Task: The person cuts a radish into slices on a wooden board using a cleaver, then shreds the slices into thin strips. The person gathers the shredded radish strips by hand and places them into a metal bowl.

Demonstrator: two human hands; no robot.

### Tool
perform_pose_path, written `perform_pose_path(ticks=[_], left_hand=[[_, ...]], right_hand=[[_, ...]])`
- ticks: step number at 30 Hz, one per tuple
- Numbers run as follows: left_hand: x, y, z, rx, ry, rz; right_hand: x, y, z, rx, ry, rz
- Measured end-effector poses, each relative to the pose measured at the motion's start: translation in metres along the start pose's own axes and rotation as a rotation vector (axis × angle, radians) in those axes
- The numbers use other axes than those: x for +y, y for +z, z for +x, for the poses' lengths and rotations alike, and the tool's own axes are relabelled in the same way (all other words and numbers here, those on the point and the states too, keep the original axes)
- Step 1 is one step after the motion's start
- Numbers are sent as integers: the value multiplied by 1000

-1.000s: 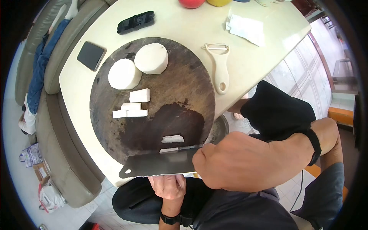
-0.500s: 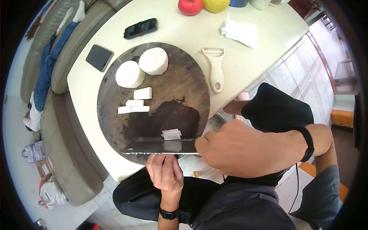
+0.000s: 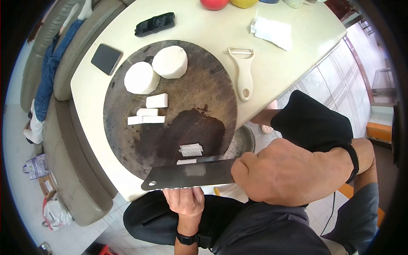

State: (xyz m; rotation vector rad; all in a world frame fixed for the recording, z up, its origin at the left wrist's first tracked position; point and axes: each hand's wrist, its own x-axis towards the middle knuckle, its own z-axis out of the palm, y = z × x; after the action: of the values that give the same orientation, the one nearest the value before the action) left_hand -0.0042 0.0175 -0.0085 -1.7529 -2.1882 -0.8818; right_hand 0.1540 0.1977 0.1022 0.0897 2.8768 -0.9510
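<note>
My right hand (image 3: pixel 284 172) is wrapped around the handle of a cleaver (image 3: pixel 170 176), its blade tilted over the near edge of the round wooden chopping board (image 3: pixel 204 91). Behind the blade, my left hand (image 3: pixel 185 203) has its fingers bent together; the blade hides their tips and anything they hold. Just beyond the blade lie thin white slices (image 3: pixel 191 150), with a white strip (image 3: pixel 186 162) close to the steel. Farther up the board are several white blocks (image 3: pixel 157 100) and two thick white rounds (image 3: pixel 170 62), which look like radish.
A cream peeler (image 3: pixel 242 76) and crumpled white paper (image 3: pixel 274 34) lie right of the board. At left are a dark phone (image 3: pixel 106 58) and a black object (image 3: pixel 155 24). A metal bowl (image 3: pixel 248 138) sits below the table edge. Someone lies on the sofa (image 3: pixel 76 157).
The cleaver and my right hand have moved nearer my body, and the blade now shows more of its flat side. A white strip has come into view beyond the blade.
</note>
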Motion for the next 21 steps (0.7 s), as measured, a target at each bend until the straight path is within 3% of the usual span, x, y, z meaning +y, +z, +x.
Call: perform_pose_path(ticks=[5, 7, 17, 19, 21], left_hand=[[0, -1, 1, -4, 1, -9], [0, -2, 0, -25, -33, -16], [2, 2, 8, 37, -12, -85], [2, 3, 7, 70, -23, -80], [3, 0, 13, 59, -7, -74]], right_hand=[[2, 4, 9, 15, -21, 7], [6, 6, 15, 44, -121, -12], [5, 10, 31, 32, -84, 55], [4, 18, 30, 168, -126, 14], [8, 17, 24, 126, -70, 14]])
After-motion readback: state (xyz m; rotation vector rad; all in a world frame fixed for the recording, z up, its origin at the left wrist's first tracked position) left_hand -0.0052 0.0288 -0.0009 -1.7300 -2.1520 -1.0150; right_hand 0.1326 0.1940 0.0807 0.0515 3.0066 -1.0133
